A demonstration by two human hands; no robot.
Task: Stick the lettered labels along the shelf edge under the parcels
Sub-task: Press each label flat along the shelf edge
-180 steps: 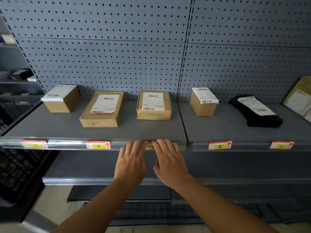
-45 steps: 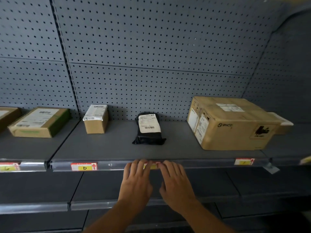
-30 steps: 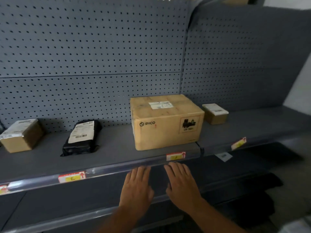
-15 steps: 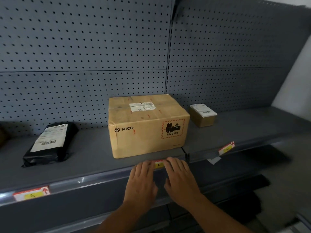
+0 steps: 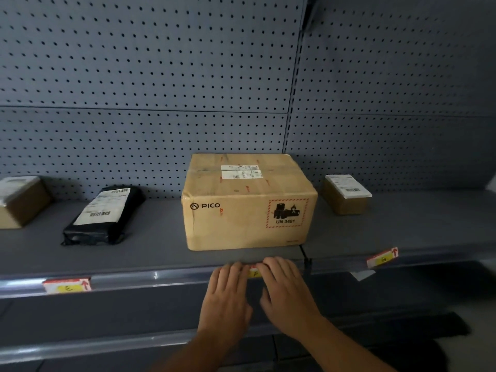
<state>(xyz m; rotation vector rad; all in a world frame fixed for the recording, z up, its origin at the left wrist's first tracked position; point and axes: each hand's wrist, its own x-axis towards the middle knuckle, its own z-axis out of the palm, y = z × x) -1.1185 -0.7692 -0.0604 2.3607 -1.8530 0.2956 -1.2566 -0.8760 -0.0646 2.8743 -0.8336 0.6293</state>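
Dim, bluish light — soft shadows behind the parcels, slight motion blur, wide-angle bending at the edges.

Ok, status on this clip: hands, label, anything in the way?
Left hand and right hand flat, fingers pressing the yellow label onto the shelf edge under the PICO box. Nothing in the way.

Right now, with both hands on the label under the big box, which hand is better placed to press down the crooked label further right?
Probably the right hand: it lies nearer the tilted label.
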